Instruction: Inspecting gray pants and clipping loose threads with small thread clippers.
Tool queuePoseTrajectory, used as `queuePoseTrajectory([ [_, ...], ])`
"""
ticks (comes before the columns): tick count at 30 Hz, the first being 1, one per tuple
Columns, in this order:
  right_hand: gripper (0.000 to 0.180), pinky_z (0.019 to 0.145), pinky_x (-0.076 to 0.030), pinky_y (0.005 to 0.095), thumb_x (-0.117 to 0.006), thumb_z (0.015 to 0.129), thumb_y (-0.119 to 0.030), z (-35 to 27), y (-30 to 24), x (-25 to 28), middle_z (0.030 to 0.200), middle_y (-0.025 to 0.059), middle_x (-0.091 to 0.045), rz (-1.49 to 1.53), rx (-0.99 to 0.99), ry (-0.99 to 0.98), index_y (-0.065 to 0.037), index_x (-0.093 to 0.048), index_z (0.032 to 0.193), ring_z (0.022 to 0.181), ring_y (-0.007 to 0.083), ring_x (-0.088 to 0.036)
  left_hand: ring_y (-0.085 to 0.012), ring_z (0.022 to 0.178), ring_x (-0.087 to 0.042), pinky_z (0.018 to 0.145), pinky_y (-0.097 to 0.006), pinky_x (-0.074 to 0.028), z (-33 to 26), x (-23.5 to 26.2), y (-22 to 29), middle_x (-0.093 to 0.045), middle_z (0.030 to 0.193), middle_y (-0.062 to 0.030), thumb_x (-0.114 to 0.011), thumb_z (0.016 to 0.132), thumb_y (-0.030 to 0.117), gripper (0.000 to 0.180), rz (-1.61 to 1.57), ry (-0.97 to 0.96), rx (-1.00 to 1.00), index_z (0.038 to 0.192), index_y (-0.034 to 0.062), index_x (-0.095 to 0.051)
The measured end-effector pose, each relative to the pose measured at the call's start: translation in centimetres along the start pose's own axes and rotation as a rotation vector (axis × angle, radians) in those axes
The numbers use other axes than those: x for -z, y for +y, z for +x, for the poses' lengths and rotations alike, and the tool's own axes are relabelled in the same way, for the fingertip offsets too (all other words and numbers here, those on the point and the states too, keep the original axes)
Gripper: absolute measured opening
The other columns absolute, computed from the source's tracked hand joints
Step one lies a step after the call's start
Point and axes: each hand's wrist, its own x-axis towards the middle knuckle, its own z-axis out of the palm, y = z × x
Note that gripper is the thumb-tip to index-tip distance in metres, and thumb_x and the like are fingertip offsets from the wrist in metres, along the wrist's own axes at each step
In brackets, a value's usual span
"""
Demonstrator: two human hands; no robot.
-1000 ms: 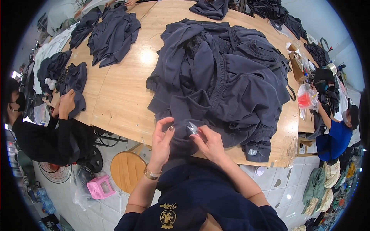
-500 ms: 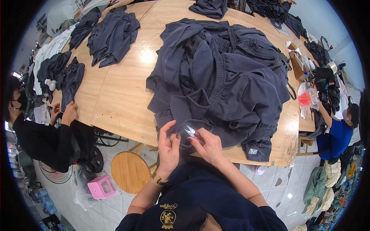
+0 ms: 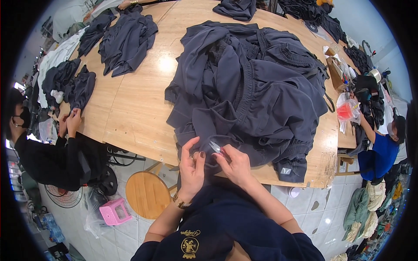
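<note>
A heap of dark grey garments (image 3: 278,98) with gathered elastic waistbands lies on the wooden table (image 3: 135,108) in front of me. At its near edge my right hand (image 3: 237,164) is closed around small thread snips (image 3: 215,147), their pointed metal blades aimed up and to the left. My left hand (image 3: 190,172) is just left of the blades, thumb and index finger apart, with nothing visible between them. Its lower fingers are partly hidden. Loose grey cloth lies right behind and below both hands.
More dark garments (image 3: 127,42) lie at the far left. A co-worker in black (image 3: 52,163) handles cloth at the left; another in blue (image 3: 381,154) is at the right, near a bag of red drink (image 3: 347,111). A round wooden stool (image 3: 148,194) and a pink stool (image 3: 115,212) stand below.
My left hand has shifted very slightly; my right hand and the snips stay almost still. The left co-worker's hands have drawn closer together on the cloth.
</note>
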Motion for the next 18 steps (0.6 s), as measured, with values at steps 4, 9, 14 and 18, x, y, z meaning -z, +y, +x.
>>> queuePoseTrajectory([
  [4, 0.030, 0.046, -0.042, 0.0363, -0.065, 0.084, -0.029, -0.09, 0.11, -0.17, 0.066, 0.0106, -0.056, -0.028, 0.035, 0.044, -0.003, -0.052, 0.076, 0.053, 0.0293, -0.057, -0.0011, 0.064, -0.039, 0.060, -0.016, -0.032, 0.05, -0.13, -0.08, -0.050, 0.070, 0.0040, -0.049, 0.094, 0.005, 0.038, 0.007, 0.014, 0.016, 0.130, 0.0037, -0.038],
  [9, 0.029, 0.047, -0.042, 0.0364, -0.066, 0.084, -0.028, -0.10, 0.09, -0.02, 0.066, 0.0107, -0.056, -0.052, 0.020, 0.029, -0.004, -0.053, 0.076, 0.053, 0.0296, -0.057, -0.0012, 0.063, -0.039, 0.059, -0.016, -0.030, 0.00, -0.02, -0.04, -0.049, 0.071, 0.0039, -0.048, 0.094, 0.004, 0.038, 0.028, 0.003, 0.005, 0.130, 0.0038, -0.037],
  [14, 0.027, 0.047, -0.041, 0.0344, -0.065, 0.085, -0.026, -0.13, 0.63, -0.18, 0.065, 0.0120, -0.055, 0.071, -0.062, 0.031, -0.003, -0.052, 0.077, 0.051, 0.0288, -0.054, -0.0047, 0.077, -0.051, 0.071, -0.018, -0.040, 0.29, -0.01, 0.18, -0.058, 0.086, -0.0020, -0.048, 0.095, 0.005, 0.037, -0.147, 0.007, 0.053, 0.130, 0.0029, -0.037],
  [18, 0.025, 0.048, -0.037, 0.0283, -0.063, 0.088, -0.023, 0.17, 0.70, -0.02, 0.062, 0.0067, -0.052, 0.217, -0.190, 0.043, -0.001, -0.053, 0.081, 0.048, 0.0167, -0.046, -0.0121, 0.102, -0.055, 0.090, -0.026, -0.044, 0.70, 0.44, -0.73, -0.057, 0.113, -0.0103, -0.048, 0.095, 0.005, 0.035, -0.441, 0.047, 0.142, 0.129, 0.0030, -0.037],
])
